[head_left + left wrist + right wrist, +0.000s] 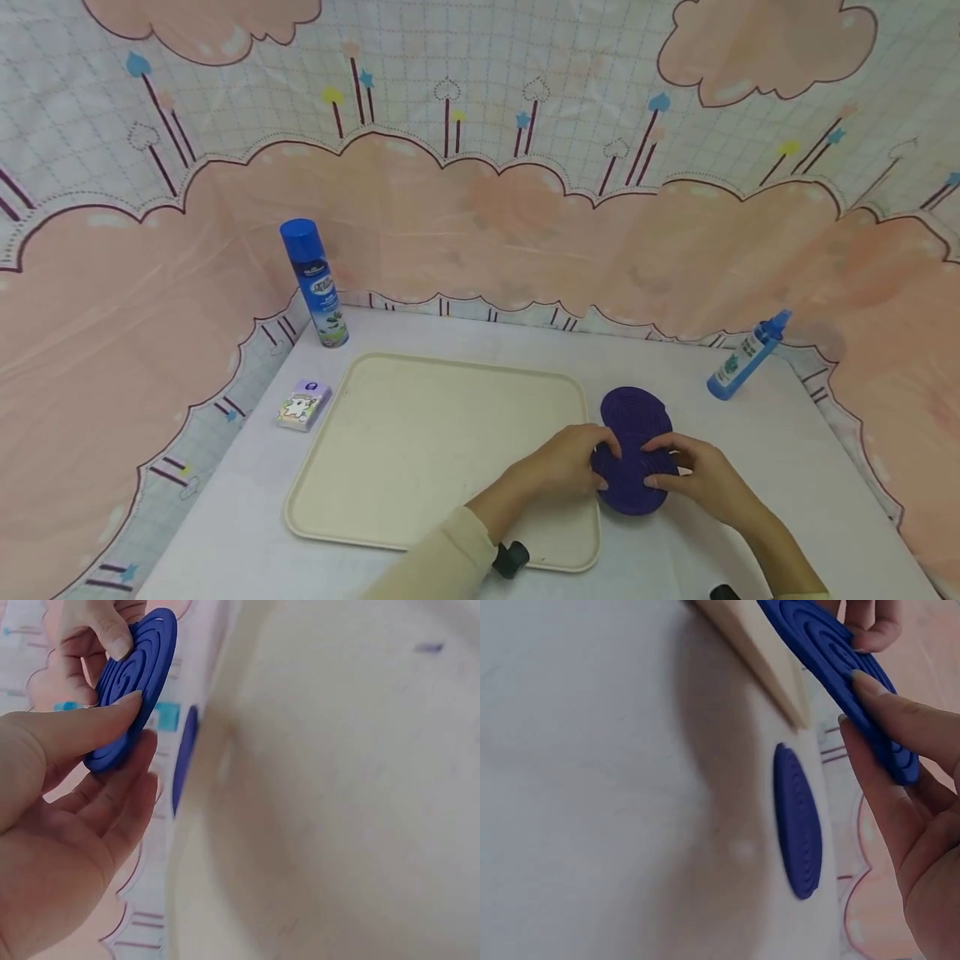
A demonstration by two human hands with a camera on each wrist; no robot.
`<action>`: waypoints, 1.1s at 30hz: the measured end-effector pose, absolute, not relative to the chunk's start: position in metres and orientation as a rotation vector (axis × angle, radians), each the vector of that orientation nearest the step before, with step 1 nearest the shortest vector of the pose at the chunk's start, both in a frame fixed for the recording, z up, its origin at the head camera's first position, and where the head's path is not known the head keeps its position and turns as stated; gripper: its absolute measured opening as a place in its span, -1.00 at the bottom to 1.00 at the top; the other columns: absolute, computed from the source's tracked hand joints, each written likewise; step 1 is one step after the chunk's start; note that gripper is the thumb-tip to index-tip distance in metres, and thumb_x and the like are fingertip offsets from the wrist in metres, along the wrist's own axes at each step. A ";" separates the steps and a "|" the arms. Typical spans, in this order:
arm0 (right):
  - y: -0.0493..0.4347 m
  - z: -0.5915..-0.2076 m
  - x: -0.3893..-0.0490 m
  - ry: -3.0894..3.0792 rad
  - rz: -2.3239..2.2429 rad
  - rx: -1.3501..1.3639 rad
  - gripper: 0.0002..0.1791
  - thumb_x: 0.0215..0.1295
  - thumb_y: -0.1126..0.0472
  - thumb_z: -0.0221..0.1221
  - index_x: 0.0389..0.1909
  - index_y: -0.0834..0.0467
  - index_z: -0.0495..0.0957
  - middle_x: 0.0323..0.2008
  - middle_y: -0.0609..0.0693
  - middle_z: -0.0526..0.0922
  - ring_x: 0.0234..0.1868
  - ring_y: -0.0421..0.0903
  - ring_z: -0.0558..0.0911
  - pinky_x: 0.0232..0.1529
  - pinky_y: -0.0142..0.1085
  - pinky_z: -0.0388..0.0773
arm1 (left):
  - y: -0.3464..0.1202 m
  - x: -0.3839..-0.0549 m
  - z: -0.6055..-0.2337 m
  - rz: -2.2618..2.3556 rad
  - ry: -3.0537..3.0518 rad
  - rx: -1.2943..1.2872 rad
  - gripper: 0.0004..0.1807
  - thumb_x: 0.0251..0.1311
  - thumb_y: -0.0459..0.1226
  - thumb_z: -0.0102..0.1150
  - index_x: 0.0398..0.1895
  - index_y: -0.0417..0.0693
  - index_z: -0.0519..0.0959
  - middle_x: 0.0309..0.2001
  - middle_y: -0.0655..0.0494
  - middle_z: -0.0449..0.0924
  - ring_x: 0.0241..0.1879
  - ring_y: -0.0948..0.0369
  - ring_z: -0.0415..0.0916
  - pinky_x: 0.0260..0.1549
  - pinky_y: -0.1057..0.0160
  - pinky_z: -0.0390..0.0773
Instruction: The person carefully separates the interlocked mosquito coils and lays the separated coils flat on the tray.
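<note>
Peach-and-white cloud-print cloth (pixel 517 225) walled the white tabletop (pixel 240 500). At its right side, the person's left hand (pixel 573 458) and right hand (pixel 708 479) pinched opposite edges of a purple-blue, clay-like coiled disc (pixel 632 482), thumbs over its spiral face, fingers beneath, holding it up off the surface. It looked soft; an uneven pull or a hard thumb could part or dent its coils, and a slip might drop it onto the second purple-blue spiral disc (pixel 633 410) lying just beyond, near the right edge of the cream rectangular tray (pixel 420 450). On the tray I made out a small purple mark (pixel 429 647), too blurred to name. The see-through blue spray bottle (pixel 742 362) looked to hold blue liquid; the tall blue aerosol can (pixel 315 283) and small lilac pack (pixel 303 406) hid their contents
</note>
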State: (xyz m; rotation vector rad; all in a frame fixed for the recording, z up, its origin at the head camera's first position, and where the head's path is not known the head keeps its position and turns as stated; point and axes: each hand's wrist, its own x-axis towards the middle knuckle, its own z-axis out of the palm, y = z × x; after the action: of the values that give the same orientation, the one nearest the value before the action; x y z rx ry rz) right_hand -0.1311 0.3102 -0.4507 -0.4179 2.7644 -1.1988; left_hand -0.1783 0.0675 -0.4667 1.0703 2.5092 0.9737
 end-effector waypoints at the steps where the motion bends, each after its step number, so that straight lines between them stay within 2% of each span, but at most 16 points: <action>1: 0.308 -0.448 -0.134 2.771 -1.204 -0.437 -0.56 0.13 0.18 0.47 0.03 0.16 0.63 0.12 0.24 0.68 0.00 -0.11 0.75 -0.10 -0.37 0.72 | 0.065 -0.181 -0.465 0.995 2.503 1.073 -0.54 0.05 -0.36 0.52 0.03 0.04 0.59 -0.01 0.20 0.65 -0.16 0.44 0.50 -0.10 0.54 0.51; 5: 0.300 -0.439 -0.147 2.813 -1.194 -0.486 -0.56 0.14 0.18 0.47 0.05 0.13 0.63 0.10 0.22 0.70 -0.03 -0.24 0.73 -0.12 -0.42 0.71 | 0.052 -0.191 -0.455 1.091 2.478 1.073 -0.54 0.06 -0.42 0.49 0.04 -0.03 0.58 -0.02 0.12 0.64 -0.30 0.45 0.44 -0.25 0.58 0.49; 12: 0.279 -0.425 -0.168 2.820 -1.247 -0.549 -0.55 0.19 0.19 0.45 0.10 0.13 0.62 0.13 0.22 0.69 0.09 0.13 0.74 0.04 -0.21 0.74 | 0.026 -0.204 -0.437 1.314 2.413 0.967 -0.56 0.06 -0.49 0.46 0.04 -0.12 0.59 0.05 -0.01 0.64 -0.20 0.34 0.53 -0.25 0.55 0.60; 15: 0.269 -0.418 -0.178 2.820 -1.274 -0.574 -0.54 0.21 0.20 0.44 0.14 0.14 0.60 0.13 0.22 0.70 0.07 0.15 0.75 0.03 -0.18 0.74 | 0.013 -0.209 -0.428 1.405 2.398 0.924 -0.57 0.08 -0.51 0.43 0.04 -0.13 0.61 0.07 -0.03 0.64 -0.17 0.30 0.56 -0.26 0.52 0.63; 18: 0.260 -0.412 -0.186 2.847 -1.280 -0.584 -0.53 0.24 0.20 0.42 0.17 0.13 0.60 0.13 0.21 0.70 0.04 0.14 0.76 -0.01 -0.23 0.76 | 0.000 -0.213 -0.420 1.492 2.376 0.881 -0.58 0.11 -0.52 0.40 0.06 -0.12 0.61 0.06 -0.05 0.65 -0.14 0.27 0.58 -0.24 0.48 0.66; 25: 0.238 -0.393 -0.204 2.795 -1.426 -0.674 -0.59 0.34 0.31 0.31 0.19 0.21 0.56 0.03 0.26 0.67 -0.10 0.14 0.80 -0.25 -0.33 0.78 | -0.025 -0.227 -0.399 1.634 2.421 0.800 -0.63 0.19 -0.49 0.36 0.07 -0.11 0.64 0.00 -0.04 0.70 -0.11 0.17 0.63 -0.20 0.39 0.68; 31: 0.222 -0.376 -0.219 2.795 -1.503 -0.725 -0.53 0.35 0.32 0.30 0.27 0.22 0.52 0.08 0.28 0.66 -0.07 0.17 0.79 -0.21 -0.44 0.74 | -0.043 -0.237 -0.384 1.772 2.404 0.755 -0.62 0.19 -0.52 0.34 0.09 -0.19 0.63 0.04 -0.13 0.67 -0.08 0.12 0.64 -0.13 0.33 0.72; 33: 0.217 -0.371 -0.225 2.761 -1.569 -0.730 -0.50 0.35 0.33 0.30 0.30 0.22 0.50 0.13 0.29 0.64 -0.07 0.05 0.79 -0.18 -0.43 0.74 | -0.049 -0.240 -0.380 1.832 2.382 0.728 -0.62 0.18 -0.53 0.33 0.08 -0.21 0.62 0.04 -0.15 0.65 -0.07 0.12 0.63 -0.12 0.31 0.72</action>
State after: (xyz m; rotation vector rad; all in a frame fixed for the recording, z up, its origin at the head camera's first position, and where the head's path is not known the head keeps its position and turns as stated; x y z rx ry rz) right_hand -0.2250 0.2168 -0.3709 -0.7299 2.7612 -1.5685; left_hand -0.2398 -0.0487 -0.3797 0.7279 2.3818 1.8316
